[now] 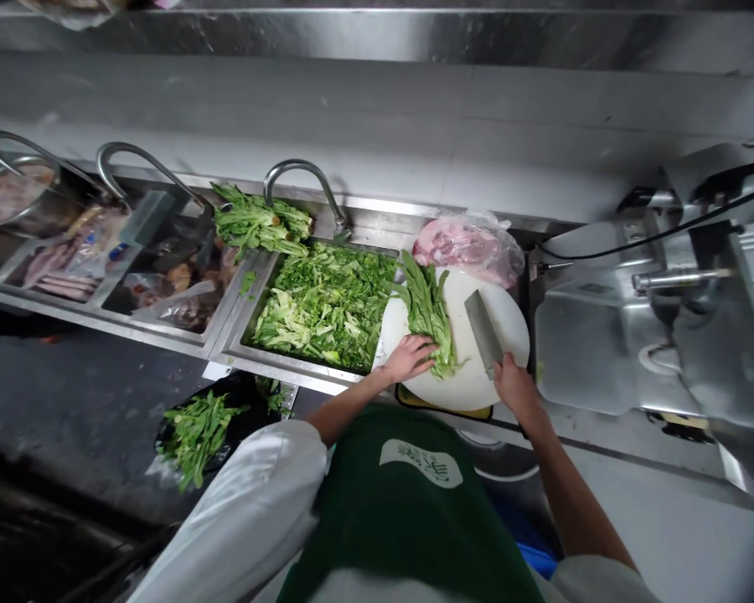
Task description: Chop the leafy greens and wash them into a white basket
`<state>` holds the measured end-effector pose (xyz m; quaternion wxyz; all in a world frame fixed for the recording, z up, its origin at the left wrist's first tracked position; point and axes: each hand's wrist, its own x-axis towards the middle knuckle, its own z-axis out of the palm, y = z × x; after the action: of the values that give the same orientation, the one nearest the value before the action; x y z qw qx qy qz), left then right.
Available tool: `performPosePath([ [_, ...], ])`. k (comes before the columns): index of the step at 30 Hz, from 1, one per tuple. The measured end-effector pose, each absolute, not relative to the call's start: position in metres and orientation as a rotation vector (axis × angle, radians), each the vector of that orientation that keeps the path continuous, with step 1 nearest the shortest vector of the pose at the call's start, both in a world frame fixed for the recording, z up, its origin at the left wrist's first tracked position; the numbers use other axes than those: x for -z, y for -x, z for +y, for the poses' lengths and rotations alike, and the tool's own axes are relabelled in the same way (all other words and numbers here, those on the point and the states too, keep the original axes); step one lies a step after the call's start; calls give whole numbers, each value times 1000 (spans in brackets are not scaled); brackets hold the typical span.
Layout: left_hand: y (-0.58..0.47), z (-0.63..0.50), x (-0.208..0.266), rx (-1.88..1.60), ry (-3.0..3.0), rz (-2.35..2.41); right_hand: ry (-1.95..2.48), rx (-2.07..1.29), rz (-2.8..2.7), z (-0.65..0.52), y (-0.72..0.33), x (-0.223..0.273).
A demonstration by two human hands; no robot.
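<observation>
Green apron [408,502] sits closest; beyond it the left hand [410,358] presses flat, unclenched, on the leafy stalks [428,314] lying across the white cutting board [508,322]; the right hand [513,383] has its grip closed around the cleaver [482,333], blade just beside the stalks; fingertips are best curled back from the edge; the basin of chopped greens [323,306] lies close left, bagged meat [471,244] behind.

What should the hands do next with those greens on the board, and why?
Probably bring the cleaver across and cut the greens: the left hand pins the bunch on the board, while the right hand holds the blade beside it.
</observation>
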<state>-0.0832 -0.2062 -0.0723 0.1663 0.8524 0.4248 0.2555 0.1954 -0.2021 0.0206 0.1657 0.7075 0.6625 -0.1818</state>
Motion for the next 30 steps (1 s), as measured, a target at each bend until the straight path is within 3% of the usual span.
performPosePath([
  [6, 100, -225, 76, -1246, -2261, 1511, -1928, 551, 1890, -274, -164, -54],
  [17, 51, -199, 103, -716, -2383, 1284, -1844, 706, 1862, -292, -133, -40],
  [30, 50, -198, 107, -686, -2269, 1281, -1735, 801, 1832, -272, -135, -51],
])
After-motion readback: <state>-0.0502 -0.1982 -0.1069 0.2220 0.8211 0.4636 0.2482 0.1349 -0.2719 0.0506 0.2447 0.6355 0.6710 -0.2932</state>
